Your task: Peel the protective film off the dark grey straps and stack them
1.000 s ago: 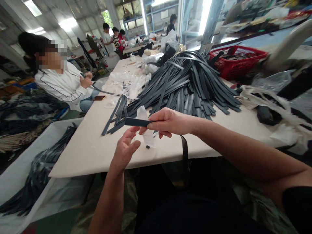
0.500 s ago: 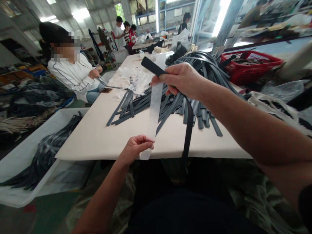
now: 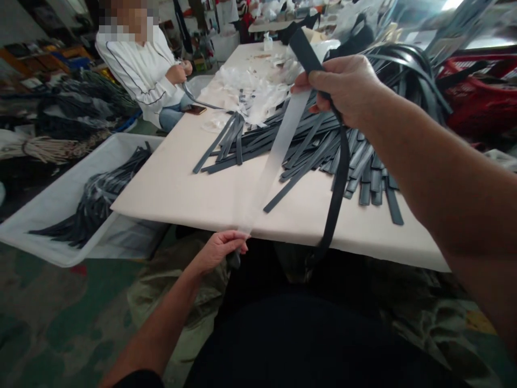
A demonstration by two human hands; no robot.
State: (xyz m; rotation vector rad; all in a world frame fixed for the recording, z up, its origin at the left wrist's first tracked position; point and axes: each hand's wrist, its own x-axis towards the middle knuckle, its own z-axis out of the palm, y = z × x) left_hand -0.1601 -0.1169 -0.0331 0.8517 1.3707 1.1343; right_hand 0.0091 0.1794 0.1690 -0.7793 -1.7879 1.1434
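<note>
The right hand (image 3: 347,86), fingers clamped on the end of a long dark leather-like strap (image 3: 337,183), has risen toward 1 o'clock since half a second ago, while the left hand (image 3: 220,249) has dropped to 6 o'clock below the edge of the pale worktable (image 3: 181,188), fingers pinched on the lower end of a translucent white backing strip (image 3: 274,159). The strip now stretches longer and tauter between the hands, so more of it has come away from the strap. The heap of dark straps (image 3: 363,145) lies at 1 o'clock; a seated person in a white jacket (image 3: 141,70) works at 11 o'clock.
</note>
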